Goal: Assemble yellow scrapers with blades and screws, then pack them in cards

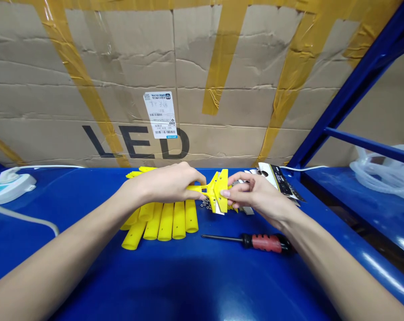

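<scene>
A yellow scraper is held up at the middle of the bench, its wide head toward the right. My left hand is closed around its narrow neck. On the other side, the thumb and fingers of my right hand pinch the yellow plate at the head. A sliver of metal blade shows at the lower edge of the head. Small nuts lie behind the scraper, partly hidden. Under my left hand, several yellow tube handles lie side by side.
A red and black screwdriver lies on the blue surface in front. Printed packaging sits behind my right hand. A large taped carton stands at the back. A power strip is at left; a blue frame post rises at right.
</scene>
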A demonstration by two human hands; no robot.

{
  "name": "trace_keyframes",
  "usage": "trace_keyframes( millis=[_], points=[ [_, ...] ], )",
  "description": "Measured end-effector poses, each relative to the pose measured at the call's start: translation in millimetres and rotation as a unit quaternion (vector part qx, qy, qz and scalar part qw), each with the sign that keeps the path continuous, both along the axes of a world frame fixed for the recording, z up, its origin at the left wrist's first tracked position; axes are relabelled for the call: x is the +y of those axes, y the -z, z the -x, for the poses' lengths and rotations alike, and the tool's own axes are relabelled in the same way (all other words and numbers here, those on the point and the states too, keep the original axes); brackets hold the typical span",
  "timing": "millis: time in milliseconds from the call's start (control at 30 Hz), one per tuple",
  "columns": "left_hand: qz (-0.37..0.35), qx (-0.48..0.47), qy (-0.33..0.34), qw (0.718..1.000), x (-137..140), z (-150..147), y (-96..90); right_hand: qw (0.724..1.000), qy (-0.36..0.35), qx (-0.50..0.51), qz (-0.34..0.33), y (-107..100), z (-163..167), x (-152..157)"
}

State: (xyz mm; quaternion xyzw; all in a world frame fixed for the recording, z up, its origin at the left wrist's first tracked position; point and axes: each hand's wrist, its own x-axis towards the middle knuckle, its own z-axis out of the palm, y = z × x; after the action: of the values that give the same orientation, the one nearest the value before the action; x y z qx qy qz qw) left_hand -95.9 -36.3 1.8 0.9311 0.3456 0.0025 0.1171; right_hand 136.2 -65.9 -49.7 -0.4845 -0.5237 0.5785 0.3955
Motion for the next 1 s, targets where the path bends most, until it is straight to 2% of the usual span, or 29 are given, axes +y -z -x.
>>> trace_keyframes(
  millis=[200,367,467,667,833,1000],
  points=[
    [-0.037,-0.015,0.004,0.999,-1,0,1.4,0.999,0.004,-0.041,-0.03,7,5,1],
    [-0.056,-0.008,0.007,0.998,-4,-2,-1.8,0.998,-0.022,-0.042,-0.041,7,9,-1],
    [-0.029,-0.018,0.01,0.999,-4,-2,-5.0,0.997,-0.027,-0.05,-0.052,6,9,-1],
    [0.135,-0.101,-0.013,0.986,0,0,-6.8,0.991,-0.032,-0.057,-0.114,7,9,-1],
    [0.156,-0.123,-0.016,0.98,3,-1,-2.8,0.987,-0.032,-0.057,-0.144,10,10,-1],
    [0.14,-0.117,-0.03,0.983,2,-2,-1.0,0.99,-0.036,-0.044,-0.132,11,11,-1]
  ],
)
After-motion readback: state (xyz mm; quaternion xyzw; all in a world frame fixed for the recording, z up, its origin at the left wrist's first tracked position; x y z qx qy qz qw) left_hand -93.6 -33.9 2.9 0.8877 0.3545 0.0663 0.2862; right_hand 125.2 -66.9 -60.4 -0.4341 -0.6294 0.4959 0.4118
